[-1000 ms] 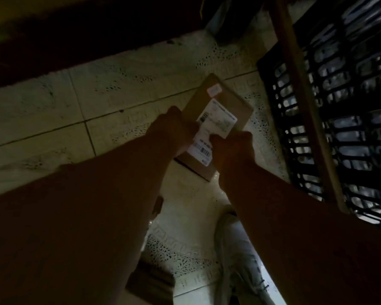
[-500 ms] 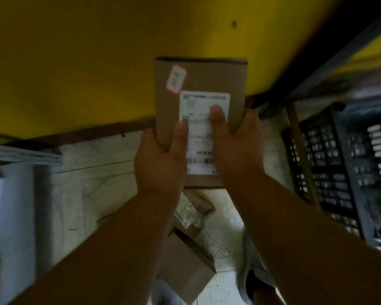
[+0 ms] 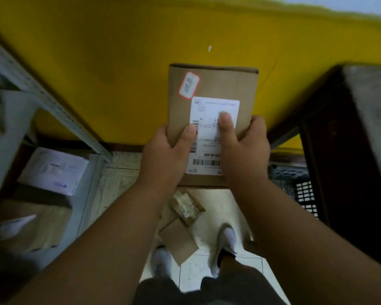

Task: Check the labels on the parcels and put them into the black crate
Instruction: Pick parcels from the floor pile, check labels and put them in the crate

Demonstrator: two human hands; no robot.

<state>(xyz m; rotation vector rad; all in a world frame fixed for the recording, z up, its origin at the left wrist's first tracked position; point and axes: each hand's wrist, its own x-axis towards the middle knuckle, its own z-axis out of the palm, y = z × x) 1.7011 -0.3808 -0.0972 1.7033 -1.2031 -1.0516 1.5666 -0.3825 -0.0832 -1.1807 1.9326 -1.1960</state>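
Observation:
I hold a flat brown cardboard parcel (image 3: 227,86) up in front of me with both hands. It carries a white shipping label (image 3: 209,133) with barcodes and a small red-edged sticker (image 3: 189,85). My left hand (image 3: 165,153) grips its lower left edge, thumb on the label. My right hand (image 3: 244,148) grips the lower right edge, thumb pressed on the label's middle. The black crate (image 3: 295,186) shows only partly at the right, low on the floor.
Two more brown parcels (image 3: 180,221) lie on the tiled floor by my white shoes (image 3: 226,241). A grey metal shelf (image 3: 53,106) at the left holds labelled boxes (image 3: 51,170). A yellow wall is ahead, a dark wooden frame (image 3: 350,150) at the right.
I have lifted the parcel from the floor up to chest height, and the view has tilted up from the tiles and crate to the wall. Both hands keep their grip.

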